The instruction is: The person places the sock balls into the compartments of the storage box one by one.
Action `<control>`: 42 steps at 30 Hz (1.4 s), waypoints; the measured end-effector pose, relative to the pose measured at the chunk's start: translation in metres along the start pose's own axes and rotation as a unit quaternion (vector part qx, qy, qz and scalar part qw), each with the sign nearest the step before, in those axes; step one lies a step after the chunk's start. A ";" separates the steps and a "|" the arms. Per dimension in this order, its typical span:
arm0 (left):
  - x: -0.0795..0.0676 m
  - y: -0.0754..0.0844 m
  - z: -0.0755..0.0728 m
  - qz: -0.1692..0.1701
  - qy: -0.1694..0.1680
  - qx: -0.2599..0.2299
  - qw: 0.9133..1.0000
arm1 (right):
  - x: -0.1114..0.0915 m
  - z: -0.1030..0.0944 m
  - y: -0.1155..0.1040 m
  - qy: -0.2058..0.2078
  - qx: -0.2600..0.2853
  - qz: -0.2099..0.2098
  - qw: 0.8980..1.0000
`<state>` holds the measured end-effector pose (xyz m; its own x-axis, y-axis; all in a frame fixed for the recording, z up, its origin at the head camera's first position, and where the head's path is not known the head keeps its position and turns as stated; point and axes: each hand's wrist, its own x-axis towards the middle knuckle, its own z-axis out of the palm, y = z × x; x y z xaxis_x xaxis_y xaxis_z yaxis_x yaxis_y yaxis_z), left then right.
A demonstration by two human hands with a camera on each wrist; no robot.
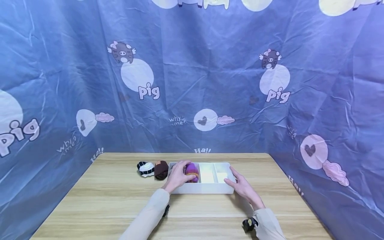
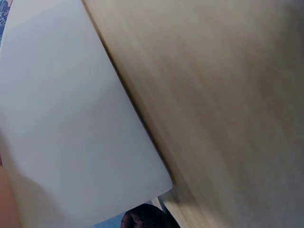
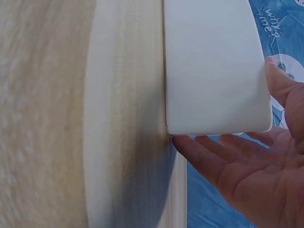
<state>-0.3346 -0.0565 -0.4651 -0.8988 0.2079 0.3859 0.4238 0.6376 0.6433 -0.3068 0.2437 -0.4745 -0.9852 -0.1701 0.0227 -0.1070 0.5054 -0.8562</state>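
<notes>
A: What is found around the work?

B: The wooden bench (image 1: 90, 206) is enclosed at the back and on both sides by a blue printed cloth (image 1: 180, 73). At the left, a black-and-white bundle (image 1: 146, 169) is set just beside a brown bundle (image 1: 161, 170), which is placed close against the left end of a white box (image 1: 202, 188).

A: Is anything blocked from sight?

B: The leftmost part of the box is covered by the left hand (image 1: 177, 176), so what is held there cannot be told. In the left wrist view, most of the scene is taken up by the outer wall.

A: And the compartments?

B: The box is split by dividers. A purple bundle (image 1: 192, 169) is seen in its left half, against a divider; whether the floor is touched cannot be told. A pale patch is seen in the rightmost compartment, its nature unclear.

A: How are the hands placed?

B: The purple bundle is pinched between the left thumb and fingers, parted by its width. The right hand (image 1: 243, 188) is spread loosely, its fingers laid along the right end and its thumb at the rim; nothing is clasped.
</notes>
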 end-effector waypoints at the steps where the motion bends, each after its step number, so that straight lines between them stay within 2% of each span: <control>1: 0.000 -0.001 0.000 0.000 0.001 0.002 1.000 | 0.000 0.000 0.000 0.000 0.003 0.002 1.000; 6: -0.002 -0.004 0.002 0.004 0.016 -0.009 1.000 | -0.001 0.000 0.001 -0.001 0.000 0.005 1.000; 11: -0.004 -0.004 0.000 0.001 0.032 -0.056 0.998 | 0.000 0.001 0.003 0.000 0.002 0.006 1.000; 18: -0.004 -0.005 -0.010 0.006 0.045 -0.074 0.996 | -0.001 -0.001 0.002 -0.003 0.002 0.005 1.000; 24: -0.007 -0.012 -0.020 0.009 0.084 -0.083 0.993 | 0.001 -0.003 0.001 -0.001 0.008 0.008 1.000; 30: -0.011 -0.024 -0.032 -0.011 0.123 -0.098 0.988 | 0.003 -0.003 0.000 -0.003 0.005 0.007 1.000; 37: -0.014 -0.038 -0.048 -0.042 0.130 -0.137 0.981 | 0.003 -0.003 -0.001 -0.004 0.004 0.007 1.000; 42: -0.018 -0.051 -0.060 -0.056 0.144 -0.133 0.979 | 0.003 -0.001 -0.001 -0.003 -0.004 0.012 1.000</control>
<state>-0.3333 -0.1375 -0.4649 -0.8885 -0.0947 0.4490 0.3729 0.4214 0.8267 -0.3093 0.2432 -0.4730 -0.9867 -0.1625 -0.0014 -0.0840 0.5169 -0.8519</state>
